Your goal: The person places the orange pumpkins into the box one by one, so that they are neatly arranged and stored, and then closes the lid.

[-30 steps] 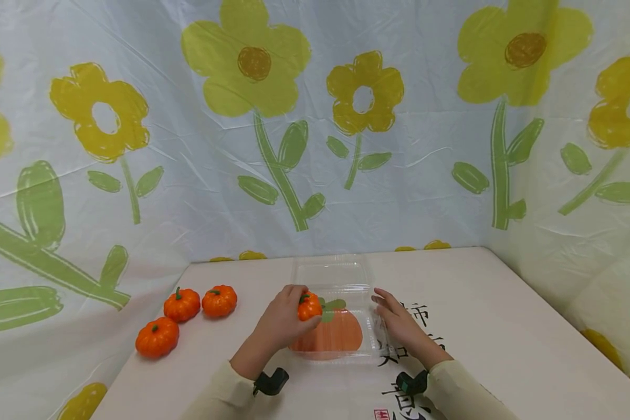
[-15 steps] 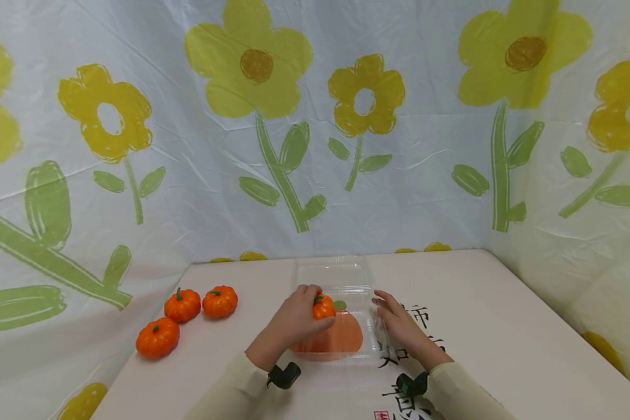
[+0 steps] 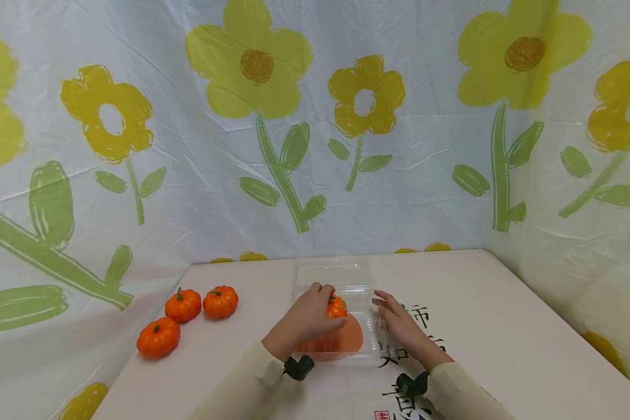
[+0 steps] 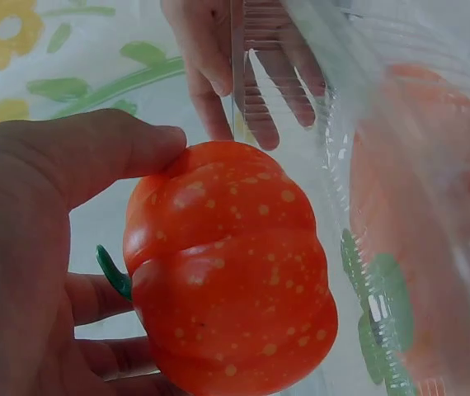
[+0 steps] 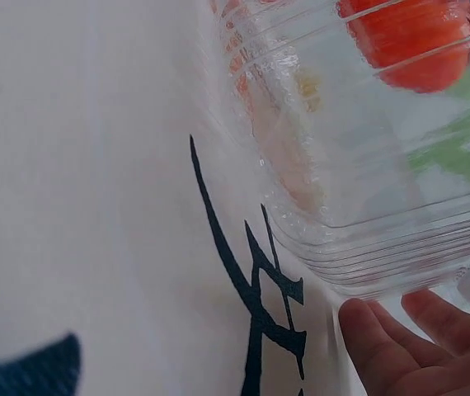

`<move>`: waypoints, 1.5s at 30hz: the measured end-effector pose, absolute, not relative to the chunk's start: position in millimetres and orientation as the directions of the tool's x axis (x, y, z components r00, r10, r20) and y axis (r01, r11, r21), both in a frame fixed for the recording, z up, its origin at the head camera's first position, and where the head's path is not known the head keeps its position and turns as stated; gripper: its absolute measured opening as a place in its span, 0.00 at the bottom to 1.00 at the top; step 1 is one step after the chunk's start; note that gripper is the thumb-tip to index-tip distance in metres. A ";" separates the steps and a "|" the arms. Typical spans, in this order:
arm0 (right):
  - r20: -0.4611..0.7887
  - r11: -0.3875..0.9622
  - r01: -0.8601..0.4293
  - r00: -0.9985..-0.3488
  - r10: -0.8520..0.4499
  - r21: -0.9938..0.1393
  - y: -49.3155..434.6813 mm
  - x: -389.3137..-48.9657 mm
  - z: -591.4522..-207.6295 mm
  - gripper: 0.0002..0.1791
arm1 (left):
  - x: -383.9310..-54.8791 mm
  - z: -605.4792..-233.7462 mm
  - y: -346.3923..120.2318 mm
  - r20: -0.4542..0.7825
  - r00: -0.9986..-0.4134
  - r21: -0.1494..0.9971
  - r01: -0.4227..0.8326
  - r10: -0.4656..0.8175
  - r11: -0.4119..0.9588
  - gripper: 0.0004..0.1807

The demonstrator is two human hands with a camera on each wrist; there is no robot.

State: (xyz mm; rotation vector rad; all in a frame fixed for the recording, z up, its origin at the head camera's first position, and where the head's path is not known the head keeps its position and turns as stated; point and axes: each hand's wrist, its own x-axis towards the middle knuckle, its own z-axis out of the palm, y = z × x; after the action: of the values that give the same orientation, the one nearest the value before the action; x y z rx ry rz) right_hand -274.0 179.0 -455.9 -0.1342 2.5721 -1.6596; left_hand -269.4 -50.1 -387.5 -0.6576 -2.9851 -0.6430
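Observation:
My left hand [image 3: 311, 315] grips a small orange toy pumpkin [image 4: 233, 268] with a green stem, thumb on one side and fingers on the other. It holds the pumpkin over the clear plastic clamshell box [image 3: 367, 335], whose lid [image 3: 332, 273] is folded back away from me. Through the box wall in the right wrist view the pumpkin [image 5: 420, 45] shows orange. My right hand [image 3: 401, 324] is at the box's right side, its fingers extended, fingertips right at the wall in the right wrist view.
Three more toy pumpkins, a front one [image 3: 158, 338], a middle one [image 3: 182, 305] and a right one [image 3: 220, 301], sit on the table's left. The pale tablecloth [image 3: 483, 326] bears black lettering and a printed orange motif under the box. A flowered curtain [image 3: 425, 146] hangs behind.
My left hand has moved to the right with the pumpkin, further over the box. The right hand and the other pumpkins have stayed in place.

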 end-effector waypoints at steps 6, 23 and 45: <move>-0.019 0.395 -0.030 -0.992 -0.121 -0.918 179.1 -272.7 -456.0 0.27 | -273.9 -387.8 -40.4 0.086 -0.909 0.361 0.410 0.408 0.838 0.34; -0.004 0.409 -0.048 -0.992 -0.126 -0.911 181.1 -273.8 -456.8 0.26 | -280.3 -383.7 -16.3 0.048 -0.901 0.331 0.422 0.431 0.844 0.33; 0.017 0.398 -0.069 -0.991 -0.133 -0.915 181.5 -272.8 -455.6 0.26 | -274.0 -389.1 10.5 -0.059 -0.884 0.279 0.431 0.464 0.858 0.33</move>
State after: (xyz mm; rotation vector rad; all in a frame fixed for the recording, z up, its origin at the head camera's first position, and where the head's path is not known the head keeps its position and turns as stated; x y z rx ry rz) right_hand -272.8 181.5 -455.6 -0.1872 2.5768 -1.6822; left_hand -274.0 10.5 -389.1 -0.7610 -3.1473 -0.4248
